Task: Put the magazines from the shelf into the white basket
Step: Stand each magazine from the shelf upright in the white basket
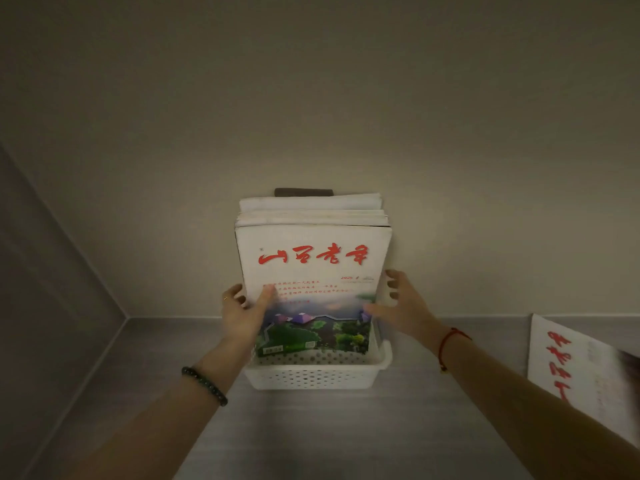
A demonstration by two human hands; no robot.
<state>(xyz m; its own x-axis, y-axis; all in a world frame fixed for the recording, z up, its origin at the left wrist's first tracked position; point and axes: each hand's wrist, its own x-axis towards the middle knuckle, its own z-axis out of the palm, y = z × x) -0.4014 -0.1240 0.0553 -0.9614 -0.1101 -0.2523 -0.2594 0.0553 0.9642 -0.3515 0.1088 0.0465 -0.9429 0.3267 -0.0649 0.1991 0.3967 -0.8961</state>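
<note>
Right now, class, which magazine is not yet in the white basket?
The loose magazine lying flat on the shelf at far right; the other magazines stand upright inside the white basket.

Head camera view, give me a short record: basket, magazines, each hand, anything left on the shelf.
basket: white perforated plastic basket on the grey shelf, against the wall
contents: magazines standing upright, frontmost a white magazine with red title
left: left hand grips its left edge, thumb on cover
right: right hand, fingers spread, beside its right edge
left over: red-lettered magazine lying on shelf, far right
</note>
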